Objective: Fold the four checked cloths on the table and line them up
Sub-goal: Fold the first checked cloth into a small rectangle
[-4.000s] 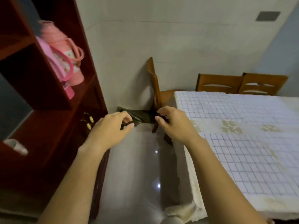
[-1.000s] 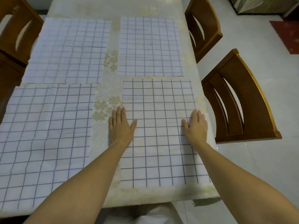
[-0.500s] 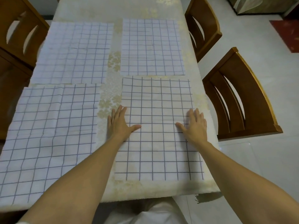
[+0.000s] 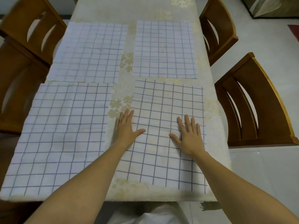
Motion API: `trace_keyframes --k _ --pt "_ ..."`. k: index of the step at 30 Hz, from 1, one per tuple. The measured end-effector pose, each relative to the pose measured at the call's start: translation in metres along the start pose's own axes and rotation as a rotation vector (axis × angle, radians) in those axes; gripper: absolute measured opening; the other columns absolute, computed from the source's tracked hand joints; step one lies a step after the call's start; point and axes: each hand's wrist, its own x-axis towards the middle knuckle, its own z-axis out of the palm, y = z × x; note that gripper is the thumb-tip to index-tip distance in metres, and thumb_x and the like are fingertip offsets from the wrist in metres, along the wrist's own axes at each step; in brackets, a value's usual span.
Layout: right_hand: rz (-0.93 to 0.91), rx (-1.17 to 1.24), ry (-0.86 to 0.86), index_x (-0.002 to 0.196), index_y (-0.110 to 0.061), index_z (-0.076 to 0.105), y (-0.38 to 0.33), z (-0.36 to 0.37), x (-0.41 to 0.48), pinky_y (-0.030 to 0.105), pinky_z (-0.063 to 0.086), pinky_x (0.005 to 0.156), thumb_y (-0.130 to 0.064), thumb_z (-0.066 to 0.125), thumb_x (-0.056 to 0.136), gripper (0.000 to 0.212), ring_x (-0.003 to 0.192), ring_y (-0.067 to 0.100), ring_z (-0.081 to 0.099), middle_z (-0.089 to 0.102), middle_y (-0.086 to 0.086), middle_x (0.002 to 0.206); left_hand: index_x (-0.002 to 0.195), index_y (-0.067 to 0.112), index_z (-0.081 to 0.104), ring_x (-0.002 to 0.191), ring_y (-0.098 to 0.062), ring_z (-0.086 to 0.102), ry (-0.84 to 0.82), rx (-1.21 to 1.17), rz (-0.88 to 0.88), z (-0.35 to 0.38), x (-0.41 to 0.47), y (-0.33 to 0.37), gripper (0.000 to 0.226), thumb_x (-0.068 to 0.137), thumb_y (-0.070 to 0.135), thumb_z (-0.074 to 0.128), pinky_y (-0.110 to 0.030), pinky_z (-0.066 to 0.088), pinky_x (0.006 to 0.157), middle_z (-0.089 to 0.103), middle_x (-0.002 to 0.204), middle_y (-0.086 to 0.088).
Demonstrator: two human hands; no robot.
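Since a second ago our hands have slid inward on the near right cloth (image 4: 166,126), thumbs now spread toward each other. From the head view, our left hand (image 4: 125,128) lies flat with fingers apart, fingertips at the cloth's left edge; our right hand (image 4: 189,135) lies flat too, fingers splayed, well inside the right edge. We judge this pressing smooths it for a first fold. Beyond the fingertips lies the far right cloth (image 4: 163,49); left of them, the near left cloth (image 4: 61,135) and far left cloth (image 4: 87,50), all unfolded on the table (image 4: 123,8)
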Motion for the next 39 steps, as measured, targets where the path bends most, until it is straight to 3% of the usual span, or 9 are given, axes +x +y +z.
trace_keyframes --k 11,17,20,23,26,30,34,36,39 --pt "0.313 0.097 0.081 0.160 -0.030 -0.011 -0.028 0.017 -0.032 0.049 -0.010 0.124 -0.081 0.012 0.092 0.088 0.152 0.029 -0.024 -0.022 0.007 0.166 0.161 0.020 -0.017 0.154 -0.026 -0.025 -0.092 0.318 0.052 0.026 -0.020 0.047 0.102 0.092 0.077 0.035 -0.048 -0.010 0.126 -0.029 0.166 -0.004" --pt "0.041 0.038 0.126 0.162 -0.027 -0.002 -0.011 0.015 -0.026 0.048 -0.001 0.126 -0.066 0.019 0.101 0.075 0.154 0.022 -0.019 -0.011 -0.001 0.169 0.159 0.022 -0.023 0.152 -0.026 -0.029 -0.247 0.300 0.107 0.029 -0.004 0.041 0.115 0.085 0.083 0.041 -0.048 -0.015 0.124 -0.036 0.162 0.000" --pt "0.045 0.029 0.087 0.161 -0.031 -0.003 -0.005 0.020 -0.031 0.051 0.000 0.126 -0.066 0.012 0.100 0.072 0.153 0.024 -0.020 -0.012 -0.002 0.169 0.158 0.023 -0.023 0.152 -0.026 -0.029 -0.331 0.331 0.176 0.018 0.014 0.038 0.122 0.082 0.082 0.051 -0.049 -0.015 0.123 -0.036 0.162 0.001" --pt "0.153 0.047 0.073 0.161 -0.034 -0.006 -0.018 0.022 -0.034 0.049 -0.006 0.125 -0.070 0.011 0.098 0.074 0.154 0.025 -0.019 -0.014 -0.003 0.168 0.160 0.022 -0.018 0.153 -0.026 -0.026 -0.361 0.350 0.201 0.010 0.029 0.044 0.126 0.080 0.078 0.061 -0.049 -0.013 0.125 -0.031 0.164 0.002" --pt "0.277 0.078 0.082 0.159 -0.033 -0.011 -0.036 0.026 -0.039 0.049 -0.010 0.124 -0.070 0.013 0.099 0.075 0.153 0.027 -0.020 -0.019 -0.003 0.166 0.162 0.022 -0.011 0.154 -0.025 -0.022 -0.252 0.301 0.178 0.005 0.032 0.054 0.114 0.087 0.068 0.061 -0.046 -0.012 0.125 -0.026 0.167 -0.001" --pt "0.517 0.152 0.088 0.159 -0.030 -0.015 -0.067 0.034 -0.044 0.052 -0.011 0.123 -0.071 0.012 0.098 0.078 0.153 0.030 -0.021 -0.022 0.002 0.166 0.162 0.017 -0.009 0.154 -0.027 -0.024 -0.080 0.367 0.176 0.011 0.011 0.069 0.088 0.102 0.063 0.037 -0.047 -0.013 0.125 -0.026 0.167 -0.005" --pt "0.709 0.247 0.031 0.157 -0.020 -0.021 -0.106 0.032 -0.040 0.058 -0.010 0.121 -0.073 0.009 0.095 0.087 0.151 0.037 -0.023 -0.024 0.010 0.165 0.162 0.020 -0.011 0.154 -0.026 -0.025 -0.161 0.273 0.091 0.035 -0.011 0.083 0.078 0.104 0.062 0.022 -0.048 -0.014 0.125 -0.030 0.165 -0.006" --pt "0.669 0.232 0.064 0.160 -0.014 -0.012 -0.112 0.026 -0.039 0.056 -0.002 0.123 -0.067 0.019 0.099 0.086 0.153 0.038 -0.015 -0.016 0.011 0.167 0.161 0.024 -0.014 0.153 -0.024 -0.026 -0.173 0.243 0.031 0.048 -0.015 0.082 0.075 0.104 0.063 0.015 -0.048 -0.015 0.124 -0.033 0.164 -0.006" --pt "0.392 0.177 0.299 0.161 -0.014 0.012 -0.092 0.018 -0.037 0.048 0.014 0.123 -0.050 0.038 0.103 0.074 0.155 0.031 0.006 0.008 0.007 0.169 0.160 0.027 -0.018 0.152 -0.023 -0.029 -0.135 0.317 0.055 0.057 -0.016 0.069 0.075 0.102 0.066 0.008 -0.049 -0.015 0.124 -0.033 0.164 -0.006"
